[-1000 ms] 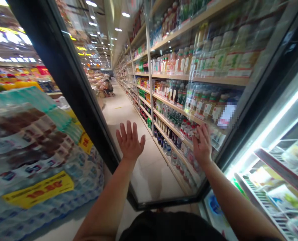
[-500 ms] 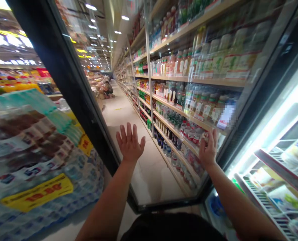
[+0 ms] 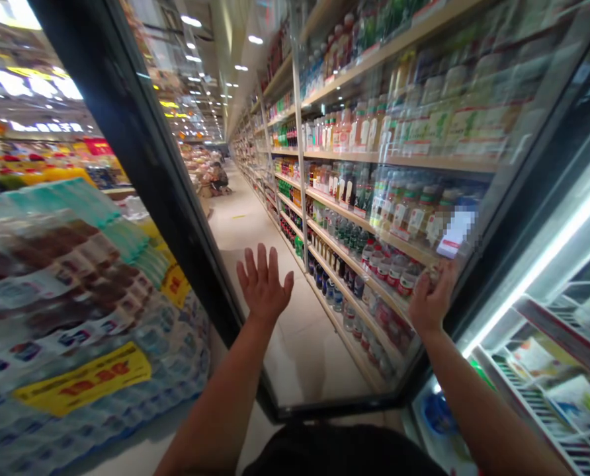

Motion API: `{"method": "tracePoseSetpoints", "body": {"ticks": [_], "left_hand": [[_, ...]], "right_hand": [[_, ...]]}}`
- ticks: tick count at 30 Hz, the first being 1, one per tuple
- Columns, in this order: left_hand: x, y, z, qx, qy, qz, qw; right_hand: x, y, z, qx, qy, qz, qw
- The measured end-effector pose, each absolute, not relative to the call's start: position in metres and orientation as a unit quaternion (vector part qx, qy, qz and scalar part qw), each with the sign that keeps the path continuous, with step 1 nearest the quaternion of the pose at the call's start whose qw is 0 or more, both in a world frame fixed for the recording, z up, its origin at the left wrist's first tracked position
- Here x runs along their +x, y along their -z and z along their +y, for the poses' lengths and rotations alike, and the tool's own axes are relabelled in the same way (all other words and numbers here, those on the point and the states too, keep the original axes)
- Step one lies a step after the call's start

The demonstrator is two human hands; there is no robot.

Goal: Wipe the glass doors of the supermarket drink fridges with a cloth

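In front of me stands a glass door (image 3: 131,142) with a dark frame, swung out from a lit refrigerated cabinet. My left hand (image 3: 265,291) has its fingers spread, palm toward the glass; whether it touches the pane I cannot tell. Near the pane's right side is my right hand (image 3: 431,307), fingers bent and closed around a small pale, crumpled-looking item that the fingers mostly hide. Just above it, a whitish label (image 3: 454,239), partly pixelated, shows on the glass.
Shelves of bottled drinks (image 3: 344,162) show in the glass. At left rises a stack of wrapped drink packs (image 3: 71,264) with a yellow price sign (image 3: 84,378). Wire cabinet shelves (image 3: 557,330) hold packaged goods at right. A person (image 3: 219,178) crouches far down the aisle.
My right hand has moved right and slightly down along the glass. The left hand keeps its spread shape, shifted slightly right in view. The whole view has shifted a little.
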State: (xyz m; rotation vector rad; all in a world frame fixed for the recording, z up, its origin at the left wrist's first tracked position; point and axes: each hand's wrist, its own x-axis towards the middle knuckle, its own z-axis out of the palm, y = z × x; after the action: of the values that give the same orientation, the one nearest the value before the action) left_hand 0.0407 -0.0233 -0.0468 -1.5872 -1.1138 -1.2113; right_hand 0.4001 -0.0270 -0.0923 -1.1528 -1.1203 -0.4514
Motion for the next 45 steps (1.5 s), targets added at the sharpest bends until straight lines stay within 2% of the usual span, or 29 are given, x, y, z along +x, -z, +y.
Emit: {"method": "tracePoseSetpoints", "body": {"ticks": [3, 10, 17, 23, 25, 30, 33, 37, 43, 45], "left_hand": [[0.041, 0.046, -0.023, -0.629, 0.481, -0.442, 0.422], [0.041, 0.045, -0.023, -0.627, 0.481, -0.442, 0.424], [0.042, 0.045, -0.023, -0.628, 0.482, -0.44, 0.424], [0.044, 0.042, -0.027, -0.624, 0.48, -0.435, 0.437], [0.044, 0.042, -0.027, -0.625, 0.479, -0.433, 0.44], [0.042, 0.046, -0.026, -0.626, 0.477, -0.454, 0.418], [0.04, 0.048, -0.024, -0.63, 0.481, -0.467, 0.392], [0.041, 0.044, -0.025, -0.635, 0.485, -0.439, 0.41], [0.043, 0.042, -0.026, -0.632, 0.489, -0.428, 0.422], [0.042, 0.043, -0.026, -0.638, 0.5, -0.426, 0.402]], "right_hand": [[0.398, 0.106, -0.029, -0.522, 0.189, -0.497, 0.667], [0.412, 0.04, -0.015, -0.495, 0.222, -0.464, 0.7], [0.364, 0.092, -0.022, -0.469, 0.23, -0.583, 0.622], [0.349, 0.032, -0.014, -0.398, 0.27, -0.606, 0.634], [0.336, 0.035, -0.018, -0.393, 0.283, -0.629, 0.608], [0.297, 0.08, -0.03, -0.362, 0.309, -0.707, 0.523], [0.284, 0.06, -0.028, -0.333, 0.305, -0.722, 0.525], [0.277, 0.024, -0.025, -0.291, 0.293, -0.718, 0.56], [0.269, 0.051, -0.032, -0.216, 0.293, -0.815, 0.451], [0.268, 0.037, -0.03, -0.205, 0.298, -0.807, 0.467]]}}
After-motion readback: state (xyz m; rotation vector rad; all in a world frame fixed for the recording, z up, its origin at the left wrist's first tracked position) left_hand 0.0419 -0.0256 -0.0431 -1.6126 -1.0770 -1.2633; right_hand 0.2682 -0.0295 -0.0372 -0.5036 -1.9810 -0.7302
